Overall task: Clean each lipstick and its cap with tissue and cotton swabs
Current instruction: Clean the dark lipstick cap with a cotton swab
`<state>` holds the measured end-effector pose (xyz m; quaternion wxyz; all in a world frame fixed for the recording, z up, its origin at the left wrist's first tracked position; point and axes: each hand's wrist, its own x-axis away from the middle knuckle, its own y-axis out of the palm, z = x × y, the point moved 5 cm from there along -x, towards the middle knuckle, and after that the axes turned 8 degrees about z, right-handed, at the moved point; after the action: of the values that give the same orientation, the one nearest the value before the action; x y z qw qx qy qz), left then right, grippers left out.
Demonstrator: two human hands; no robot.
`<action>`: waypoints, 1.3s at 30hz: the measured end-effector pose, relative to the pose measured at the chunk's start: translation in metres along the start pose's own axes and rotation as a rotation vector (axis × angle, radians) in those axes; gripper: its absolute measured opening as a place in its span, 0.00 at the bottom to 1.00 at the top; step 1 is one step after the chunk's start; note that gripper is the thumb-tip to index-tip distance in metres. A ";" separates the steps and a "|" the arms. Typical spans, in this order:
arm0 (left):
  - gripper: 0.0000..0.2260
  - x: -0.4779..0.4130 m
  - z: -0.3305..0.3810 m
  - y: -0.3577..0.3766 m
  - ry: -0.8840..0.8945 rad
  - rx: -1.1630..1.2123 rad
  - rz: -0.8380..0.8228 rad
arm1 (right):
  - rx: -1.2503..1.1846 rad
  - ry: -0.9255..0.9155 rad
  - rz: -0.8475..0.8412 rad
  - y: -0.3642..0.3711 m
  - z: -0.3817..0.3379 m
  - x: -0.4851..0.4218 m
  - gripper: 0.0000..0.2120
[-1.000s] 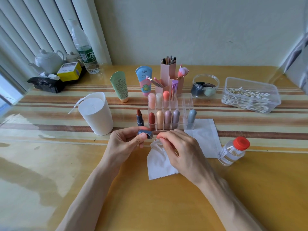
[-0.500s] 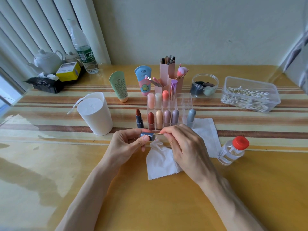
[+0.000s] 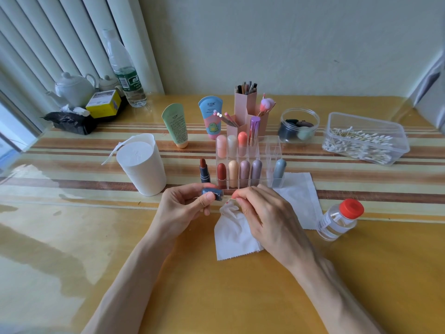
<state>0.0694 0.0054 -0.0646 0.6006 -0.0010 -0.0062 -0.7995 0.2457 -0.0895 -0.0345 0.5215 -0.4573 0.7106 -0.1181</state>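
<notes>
As right hand (image 3: 269, 220) pinches tissue (image 3: 231, 233), left hand (image 3: 181, 209) cap (image 3: 213, 191).

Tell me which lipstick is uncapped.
The dark-tubed lipstick standing just left of the clear organizer: its red bullet is exposed, while those in the organizer are capped.

glossy table (image 3: 240, 297), clear plastic organizer (image 3: 273, 150), crumpled paper tissue (image 3: 231, 235)
</notes>
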 end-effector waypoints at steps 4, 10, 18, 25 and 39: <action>0.14 -0.001 0.000 -0.001 0.000 0.019 0.029 | 0.065 -0.078 0.021 -0.002 -0.006 -0.001 0.04; 0.13 -0.001 0.001 -0.001 0.071 -0.095 0.023 | 0.116 -0.113 -0.008 0.000 -0.004 0.003 0.14; 0.13 0.001 0.002 0.003 0.050 -0.085 -0.074 | 0.088 -0.032 0.090 -0.008 0.000 0.000 0.11; 0.12 0.000 0.001 0.002 0.037 -0.042 -0.031 | 0.042 -0.017 0.001 -0.001 -0.001 0.001 0.07; 0.12 0.001 0.003 0.010 0.171 -0.223 -0.061 | 0.362 0.234 -0.089 -0.022 0.028 0.008 0.02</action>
<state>0.0786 0.0021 -0.0615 0.5707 0.0004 0.1338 -0.8102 0.2810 -0.0989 -0.0377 0.5034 -0.3703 0.7127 -0.3186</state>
